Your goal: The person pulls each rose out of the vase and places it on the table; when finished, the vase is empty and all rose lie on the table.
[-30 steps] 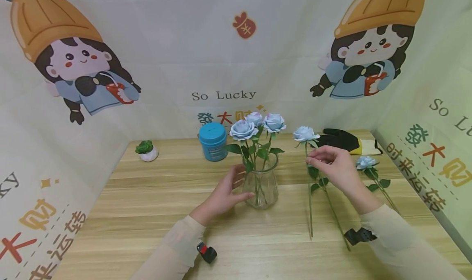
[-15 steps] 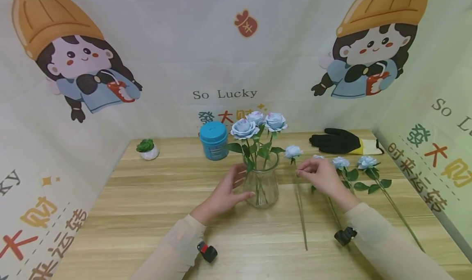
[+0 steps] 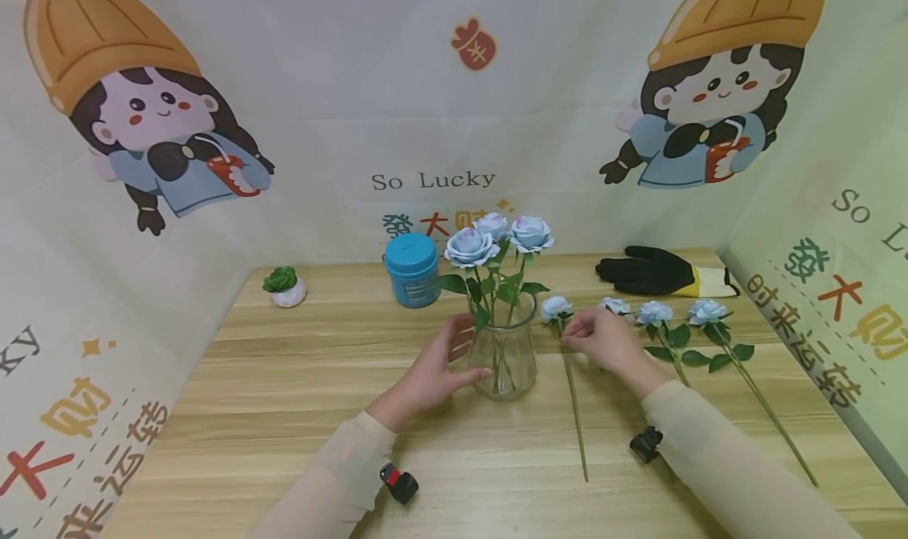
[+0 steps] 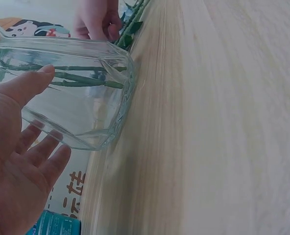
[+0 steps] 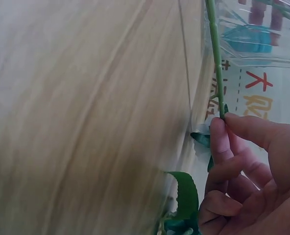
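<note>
A glass vase [image 3: 516, 358] stands upright on the table, with three pale blue roses [image 3: 471, 247] in it. My left hand [image 3: 431, 375] is cupped round the vase's left side, thumb in front and fingers behind. In the left wrist view, green stems [image 4: 88, 79] show through the glass of the vase. Just right of the vase, my right hand [image 3: 608, 343] pinches the stem of a single pale blue rose [image 3: 556, 309] between thumb and forefinger, below the bloom. Its long stem [image 5: 217, 68] slants down toward the table's front; I cannot tell whether the tip touches the table.
More loose roses [image 3: 708, 312] lie right of my right hand, one partly hidden by it. Behind them is a black glove [image 3: 645, 273] with a yellow and white cuff. A blue lidded tub [image 3: 413, 275] and a small potted succulent [image 3: 284, 287] stand along the back.
My right hand has moved left toward the vase with the pinched rose, whose bloom is now lower. It came away from the loose roses. My left hand stays at the vase.
</note>
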Motion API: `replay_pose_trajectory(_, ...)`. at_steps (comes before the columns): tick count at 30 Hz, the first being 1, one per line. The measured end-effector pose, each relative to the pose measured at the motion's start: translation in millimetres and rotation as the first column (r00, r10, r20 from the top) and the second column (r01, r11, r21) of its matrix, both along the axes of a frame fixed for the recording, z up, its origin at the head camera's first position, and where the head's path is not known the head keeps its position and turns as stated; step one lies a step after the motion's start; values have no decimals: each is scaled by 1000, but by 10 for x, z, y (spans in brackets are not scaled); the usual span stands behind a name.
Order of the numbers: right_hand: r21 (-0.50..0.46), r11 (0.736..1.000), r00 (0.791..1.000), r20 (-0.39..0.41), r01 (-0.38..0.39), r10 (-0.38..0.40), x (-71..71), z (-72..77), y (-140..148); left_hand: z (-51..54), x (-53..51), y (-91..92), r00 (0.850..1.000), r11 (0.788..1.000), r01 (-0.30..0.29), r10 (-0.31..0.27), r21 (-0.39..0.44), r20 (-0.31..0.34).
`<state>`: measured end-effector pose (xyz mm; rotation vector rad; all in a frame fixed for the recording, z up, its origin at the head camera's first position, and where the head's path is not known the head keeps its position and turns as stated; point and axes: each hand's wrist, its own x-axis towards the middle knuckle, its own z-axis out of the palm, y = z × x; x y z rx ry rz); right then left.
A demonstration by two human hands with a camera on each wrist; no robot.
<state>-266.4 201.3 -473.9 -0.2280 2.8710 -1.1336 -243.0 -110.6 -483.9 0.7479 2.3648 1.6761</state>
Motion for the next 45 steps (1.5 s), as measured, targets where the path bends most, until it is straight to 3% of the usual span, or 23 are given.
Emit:
replay_pose_trajectory(8,20,1000,999,50,20,-21,-25,-29,-48,-2,5,1,1000,1000,-3,3,2,8)
replay_pose_trajectory(19,54,998,999,48,17,-19,-51,-56,-55,-20,0,4,1000,1000,-3,3,0,13)
replay_pose_trajectory(26,78,997,998,60,15,-20,38,136,-67,-23,7,-10,1000,1000,-4,4,-3,16)
replay_pose_trajectory(31,-57,995,996,23,-81,82,135,315,-126,-15,9,-10,1000,1000,-10,10,-3,15)
replay_pose_trajectory(36,-250,949,982,-41,-190,186,278,424,-224,-13,15,-4,1000,1000,2,-2,9,5)
replay_pose_trajectory(39,-301,931,978,-73,-208,195,344,432,-311,-12,15,-6,1000,1000,4,-4,6,3)
replay_pose_trajectory(45,-321,921,974,-118,-223,195,413,384,-505,-18,10,0,1000,1000,-3,3,-8,-9)
